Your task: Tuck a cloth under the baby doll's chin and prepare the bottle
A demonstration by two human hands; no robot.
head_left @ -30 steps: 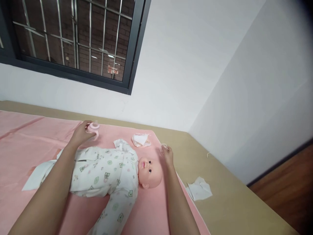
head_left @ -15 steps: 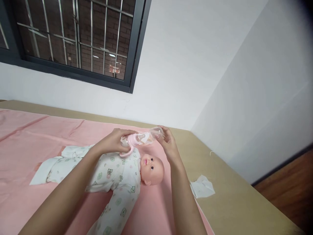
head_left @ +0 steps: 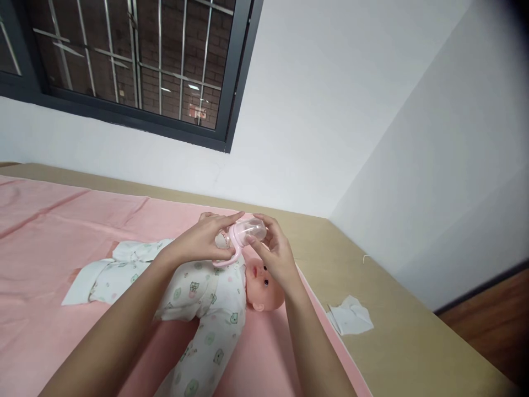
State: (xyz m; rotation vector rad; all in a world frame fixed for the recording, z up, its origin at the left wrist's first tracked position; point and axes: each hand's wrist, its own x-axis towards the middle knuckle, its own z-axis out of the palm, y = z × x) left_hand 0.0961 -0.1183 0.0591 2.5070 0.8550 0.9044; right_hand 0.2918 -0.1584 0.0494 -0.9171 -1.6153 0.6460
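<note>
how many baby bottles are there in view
1. The baby bottle lies sideways between the left hand, around its body, and the right hand, on its clear cap, near the head of the doll. Anything behind the hands would be hidden.

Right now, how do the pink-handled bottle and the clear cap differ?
The bottle has a pink collar and handle; the cap has neither. The left hand holds the bottle, the right hand the cap. Both are partly see-through and held sideways.
</note>
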